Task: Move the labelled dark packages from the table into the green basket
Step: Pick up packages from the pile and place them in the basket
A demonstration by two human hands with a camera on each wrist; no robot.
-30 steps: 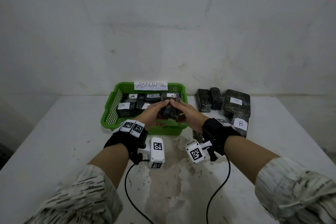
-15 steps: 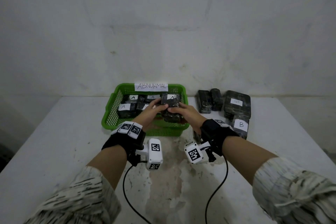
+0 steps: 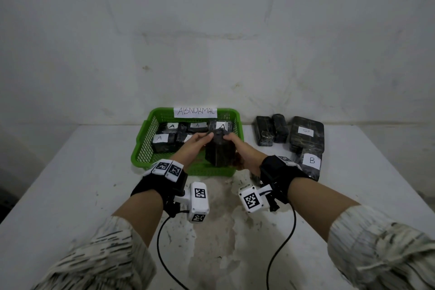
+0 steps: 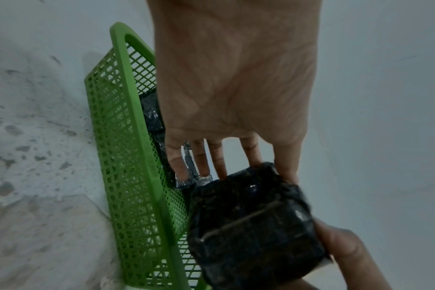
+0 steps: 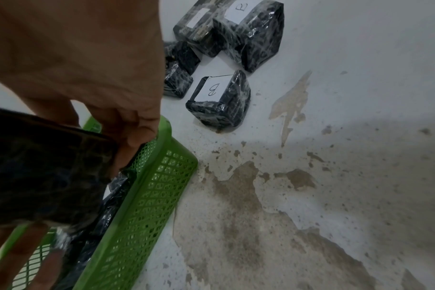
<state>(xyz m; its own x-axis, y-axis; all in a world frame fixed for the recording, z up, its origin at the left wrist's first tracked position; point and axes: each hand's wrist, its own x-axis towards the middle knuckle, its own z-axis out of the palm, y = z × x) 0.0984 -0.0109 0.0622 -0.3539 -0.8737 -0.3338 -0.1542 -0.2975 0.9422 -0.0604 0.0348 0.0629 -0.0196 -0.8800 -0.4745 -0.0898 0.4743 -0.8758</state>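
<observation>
A green basket (image 3: 141,148) tagged ABNORMAL sits at the table's middle back, with several dark packages labelled A (image 3: 161,141) inside. Over its front right part both hands hold one dark wrapped package (image 3: 220,152), tipped up on end. My left hand (image 3: 200,140) holds its top left edge and my right hand (image 3: 237,146) grips its right side. In the left wrist view my left hand's fingertips (image 4: 219,166) meet the package (image 4: 256,221) beside the basket wall (image 4: 127,157). In the right wrist view my fingers (image 5: 132,137) clamp the package (image 5: 45,170).
To the right of the basket several more dark packages lie on the white table: two small ones (image 3: 270,129), a large labelled one (image 3: 306,134) and one marked B (image 3: 310,162); the B one (image 5: 219,100) also shows near the basket corner (image 5: 162,166). A wall stands behind.
The package held by both hands has been tipped from lying low in the basket to standing on end, its lower end now nearer the basket's front wall. The hands stayed on it.
</observation>
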